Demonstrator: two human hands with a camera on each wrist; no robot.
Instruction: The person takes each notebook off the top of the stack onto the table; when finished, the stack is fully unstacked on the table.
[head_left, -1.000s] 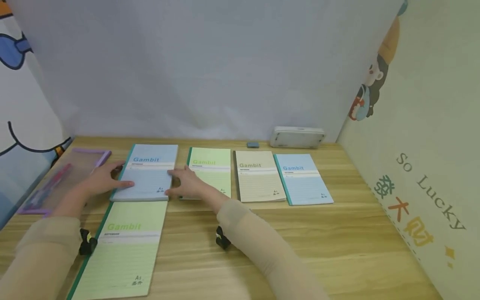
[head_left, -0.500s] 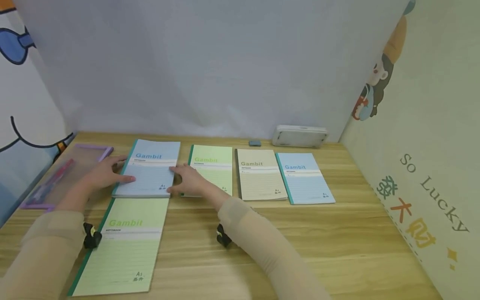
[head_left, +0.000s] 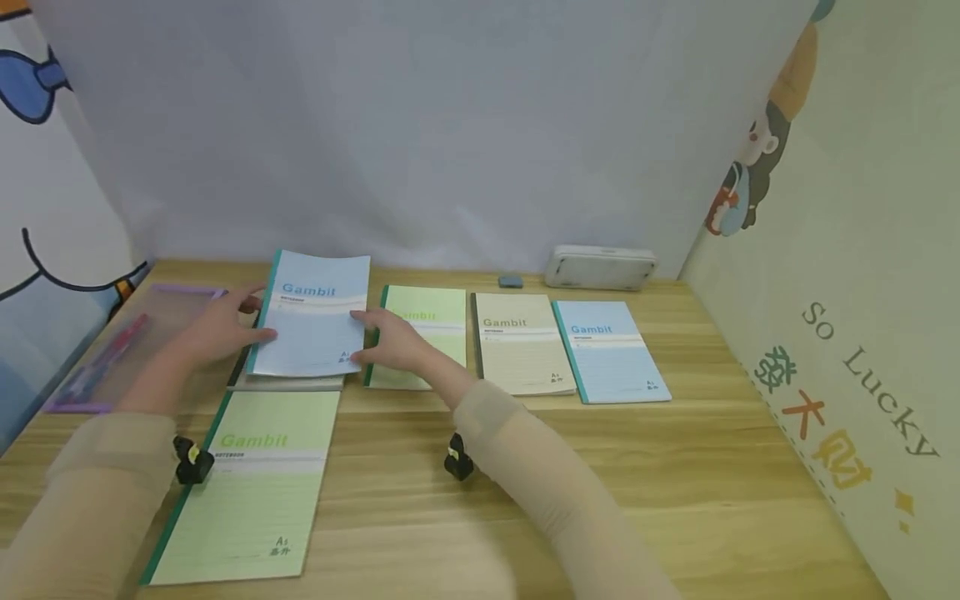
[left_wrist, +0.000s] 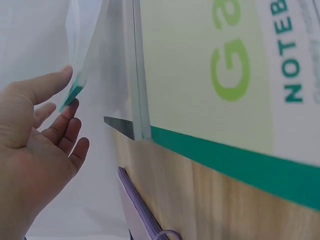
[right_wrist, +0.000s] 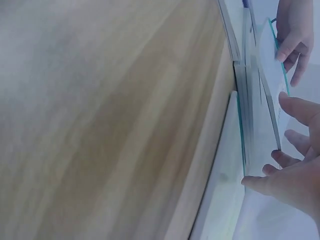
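Observation:
Both hands hold a blue Gambit notebook (head_left: 311,329), lifted above the table at the back left. My left hand (head_left: 213,329) pinches its green spine edge, thumb on the cover; the left wrist view shows the spine (left_wrist: 74,94) between thumb and fingers. My right hand (head_left: 399,340) pinches the opposite edge, thumb on top and fingers below. Under the raised notebook lies another one with a dark spine (head_left: 238,368), mostly hidden. A green notebook (head_left: 255,500) lies directly in front of it. Beside the right hand is a second green notebook (head_left: 442,304), partly covered by that hand.
Farther right lie a beige notebook (head_left: 521,358) and another blue notebook (head_left: 613,358). A purple-edged pouch (head_left: 183,304) with pens sits at the left, partly behind the left arm. Against the back wall are a white case (head_left: 600,268) and a small grey-blue block (head_left: 510,282).
The blue notebook has risen and moved slightly back in both hands. The dark-spined notebook beneath it now shows. The other notebooks have stayed in place.

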